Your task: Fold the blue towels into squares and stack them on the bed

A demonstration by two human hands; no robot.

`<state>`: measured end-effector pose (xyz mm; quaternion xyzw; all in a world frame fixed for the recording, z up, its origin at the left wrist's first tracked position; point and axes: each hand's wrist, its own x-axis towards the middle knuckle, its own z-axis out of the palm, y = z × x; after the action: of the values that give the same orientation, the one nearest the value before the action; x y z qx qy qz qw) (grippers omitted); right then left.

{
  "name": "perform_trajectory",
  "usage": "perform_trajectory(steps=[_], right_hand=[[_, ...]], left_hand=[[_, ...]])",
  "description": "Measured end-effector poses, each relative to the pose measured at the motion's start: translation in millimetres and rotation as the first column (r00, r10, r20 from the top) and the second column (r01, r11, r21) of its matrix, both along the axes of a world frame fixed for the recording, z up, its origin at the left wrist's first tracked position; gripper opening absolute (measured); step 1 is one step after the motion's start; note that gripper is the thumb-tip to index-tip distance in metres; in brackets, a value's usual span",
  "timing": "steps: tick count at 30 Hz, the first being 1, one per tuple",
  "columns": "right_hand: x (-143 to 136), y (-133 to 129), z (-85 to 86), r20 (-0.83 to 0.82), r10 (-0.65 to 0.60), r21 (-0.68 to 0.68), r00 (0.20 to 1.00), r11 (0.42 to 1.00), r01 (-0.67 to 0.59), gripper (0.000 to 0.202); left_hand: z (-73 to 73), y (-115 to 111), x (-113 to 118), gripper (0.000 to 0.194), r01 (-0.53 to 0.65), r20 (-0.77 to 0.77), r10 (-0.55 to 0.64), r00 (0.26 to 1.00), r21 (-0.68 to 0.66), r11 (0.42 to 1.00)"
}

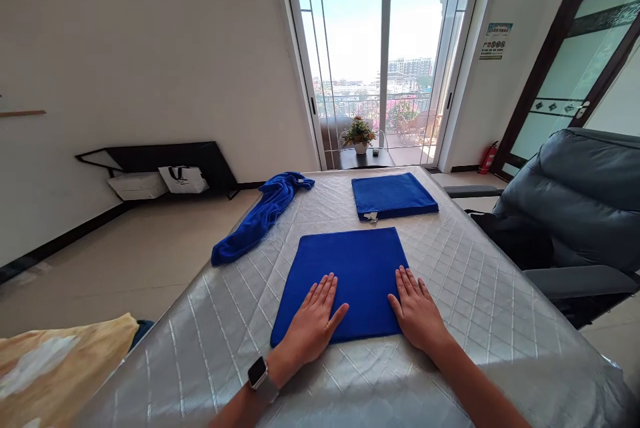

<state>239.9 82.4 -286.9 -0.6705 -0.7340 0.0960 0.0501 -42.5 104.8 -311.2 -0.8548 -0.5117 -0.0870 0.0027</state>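
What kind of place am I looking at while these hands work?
Probably a lounge in a home or guest lodging, though I can't be certain. The padded armchair and the sliding glass door onto a balcony look homely; the fire extinguisher hints at lodging.

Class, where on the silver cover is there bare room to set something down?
The cover is bare beyond the right hand, toward the armchair, and left of the flat cloth, up to the crumpled cloth. The middle is crowded: the left hand and right hand rest on the flat cloth, with the stack close behind.
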Motion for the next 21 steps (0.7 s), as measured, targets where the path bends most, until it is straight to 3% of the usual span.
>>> perform_trajectory(steps=[3,6,12,16,21], right_hand=[[0,0,-2.1,0.019,0.001,-0.008,1.0,1.0,-0.001,0.067],[0,2,-3.9,0.052,0.005,-0.009,0.999,1.0,-0.005,0.067],[0,0,-2.1,0.116,0.036,-0.006,0.993,0.999,-0.036,0.069],[1,2,9.1,0.088,0.07,-0.031,0.994,0.997,-0.067,0.069],[-8,36,33.3,0.062,0.092,0.018,0.994,0.996,-0.093,0.07]], left_hand=[[-12.9,-20,-55,0.074,-0.156,-0.005,0.156,0.988,0.042,0.987],[-20.6,-37,-78,0.075,-0.209,0.012,0.209,0.978,0.088,0.974],[-13.8,-44,-73,0.077,-0.234,0.043,0.232,0.972,0.048,0.971],[-10.9,-42,-73,0.075,-0.234,0.068,0.231,0.971,0.037,0.972],[-13.0,-42,-72,0.068,-0.239,0.086,0.234,0.968,0.046,0.97]])
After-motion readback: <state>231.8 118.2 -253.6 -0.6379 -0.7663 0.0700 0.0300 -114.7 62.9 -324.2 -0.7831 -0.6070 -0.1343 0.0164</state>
